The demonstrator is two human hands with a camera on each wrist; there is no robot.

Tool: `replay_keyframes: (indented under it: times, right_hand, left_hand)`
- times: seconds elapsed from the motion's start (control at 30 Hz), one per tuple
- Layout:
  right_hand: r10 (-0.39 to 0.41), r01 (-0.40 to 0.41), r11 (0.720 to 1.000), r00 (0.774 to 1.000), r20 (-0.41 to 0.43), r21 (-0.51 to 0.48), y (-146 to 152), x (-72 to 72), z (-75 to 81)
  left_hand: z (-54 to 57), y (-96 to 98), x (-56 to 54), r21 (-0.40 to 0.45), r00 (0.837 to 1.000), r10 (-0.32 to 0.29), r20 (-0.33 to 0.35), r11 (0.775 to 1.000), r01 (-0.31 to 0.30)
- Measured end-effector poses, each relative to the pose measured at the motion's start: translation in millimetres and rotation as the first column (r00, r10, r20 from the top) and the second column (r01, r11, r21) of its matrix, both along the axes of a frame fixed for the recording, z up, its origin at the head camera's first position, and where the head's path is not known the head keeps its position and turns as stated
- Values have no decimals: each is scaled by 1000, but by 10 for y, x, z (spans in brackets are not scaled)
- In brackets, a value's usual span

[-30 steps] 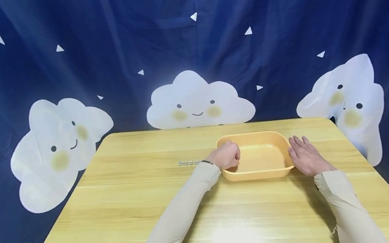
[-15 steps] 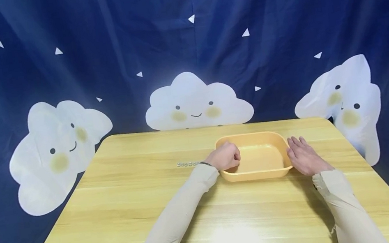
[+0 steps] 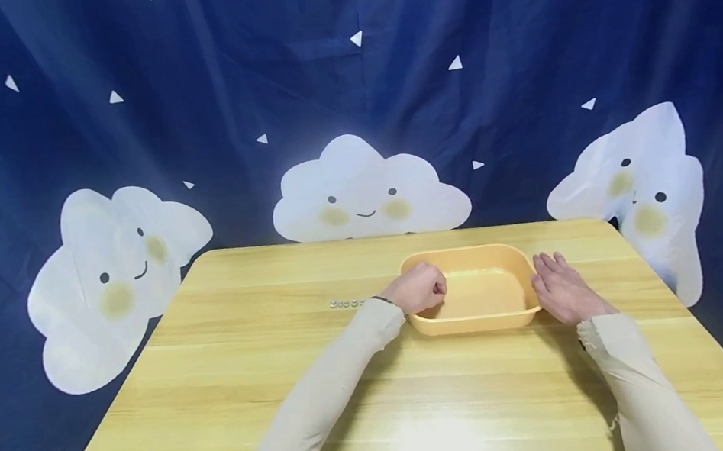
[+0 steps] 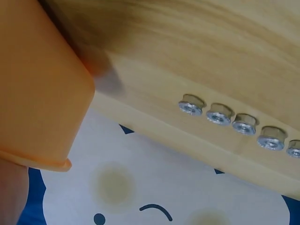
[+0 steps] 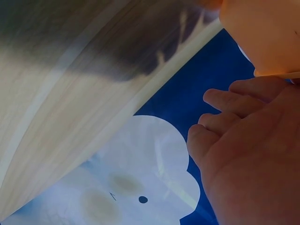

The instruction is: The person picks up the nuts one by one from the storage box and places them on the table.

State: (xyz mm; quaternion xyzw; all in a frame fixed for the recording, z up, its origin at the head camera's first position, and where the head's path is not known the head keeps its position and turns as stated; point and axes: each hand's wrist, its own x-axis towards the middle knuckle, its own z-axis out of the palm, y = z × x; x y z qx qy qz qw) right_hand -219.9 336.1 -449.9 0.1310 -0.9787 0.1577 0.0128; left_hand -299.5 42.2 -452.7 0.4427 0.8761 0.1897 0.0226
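An orange plastic basin (image 3: 486, 320) stands on the wooden table toward the back right. My left hand (image 3: 420, 286) reaches over its left rim, fingers curled inside; whether they hold anything is hidden. In the left wrist view only a sliver of that hand (image 4: 11, 187) shows beside the basin wall (image 4: 42, 89). My right hand (image 3: 566, 289) rests against the basin's right side with fingers straight. Left of the basin, several small silver spool-shaped metal pieces (image 3: 347, 304) lie in a row, partly hidden by the left wrist; the left wrist view shows the metal pieces (image 4: 243, 123) closer.
The wooden table (image 3: 230, 375) ends just behind the basin. Beyond its back edge hangs a dark blue curtain (image 3: 312, 70) printed with white clouds and triangles. Bright glare lies on the tabletop near the front middle.
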Motion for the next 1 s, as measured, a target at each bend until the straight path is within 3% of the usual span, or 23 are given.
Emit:
replay_keyframes:
  times: [0.27, 0.63, 1.0]
  right_hand:
    - [1, -1, 1000, 1000, 2, 9, -17, -23, -33]
    - [0, -1, 1000, 1000, -8, -11, -2, -26, -13]
    - [7, -7, 999, 1000, 2, -32, -26, -29, -9]
  left_hand:
    - [63, -88, -24, -43, 999, -30, -21, 999, 29]
    - [257, -411, -91, -51, 999, 51, -16, 997, -51]
    - [459, -626, -52, -42, 994, 106, -3, 993, -106]
